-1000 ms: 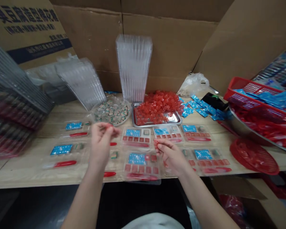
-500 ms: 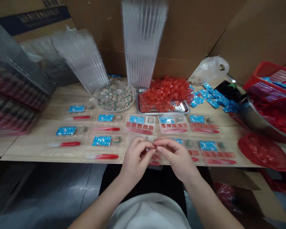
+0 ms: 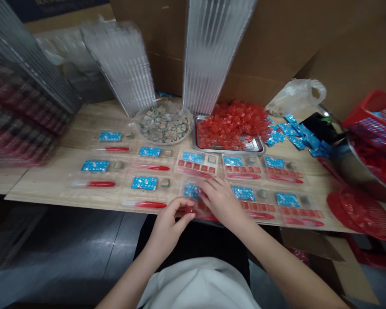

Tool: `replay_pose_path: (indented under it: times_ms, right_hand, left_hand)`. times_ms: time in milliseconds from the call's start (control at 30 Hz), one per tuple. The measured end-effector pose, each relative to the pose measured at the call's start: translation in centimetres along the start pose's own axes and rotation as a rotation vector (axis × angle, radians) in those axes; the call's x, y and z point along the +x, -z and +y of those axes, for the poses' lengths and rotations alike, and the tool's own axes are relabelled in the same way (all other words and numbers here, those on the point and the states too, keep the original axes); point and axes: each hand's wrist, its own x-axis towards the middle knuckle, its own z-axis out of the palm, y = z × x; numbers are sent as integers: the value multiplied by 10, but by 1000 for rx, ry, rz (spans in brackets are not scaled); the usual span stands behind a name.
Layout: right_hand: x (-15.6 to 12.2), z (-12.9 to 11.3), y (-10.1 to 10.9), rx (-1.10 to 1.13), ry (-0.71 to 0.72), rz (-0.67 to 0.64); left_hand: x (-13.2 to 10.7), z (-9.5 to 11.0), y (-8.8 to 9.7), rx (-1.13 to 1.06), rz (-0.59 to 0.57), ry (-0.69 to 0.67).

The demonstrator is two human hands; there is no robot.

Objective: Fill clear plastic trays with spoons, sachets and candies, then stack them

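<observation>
L hand + R hand apart nr front edge of surface. R hand on clear tray by blue packet. L fingers curled by red bits, can't tell if holding any

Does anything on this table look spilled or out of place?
Yes: the loose blue sachets lie scattered on the wood table beside the metal tray, unlike the blue packets set neatly in clear trays. The red sweets also heap over the tray's edge.
</observation>
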Motion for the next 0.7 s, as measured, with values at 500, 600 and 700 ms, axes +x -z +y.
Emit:
replay_pose_path:
  times_ms: [500, 600, 700]
  right_hand:
    - [-28, 17, -7, 103, -206, 200]
    - [-33, 17, -7, 103, -200, 204]
    - [-37, 16, -11, 72, -201, 232]
  left_hand:
    - [6, 3, 0, -241, 229, 74]
    - [5, 6, -7, -175, 207, 31]
    - [8, 10, -13, -142, 191, -6]
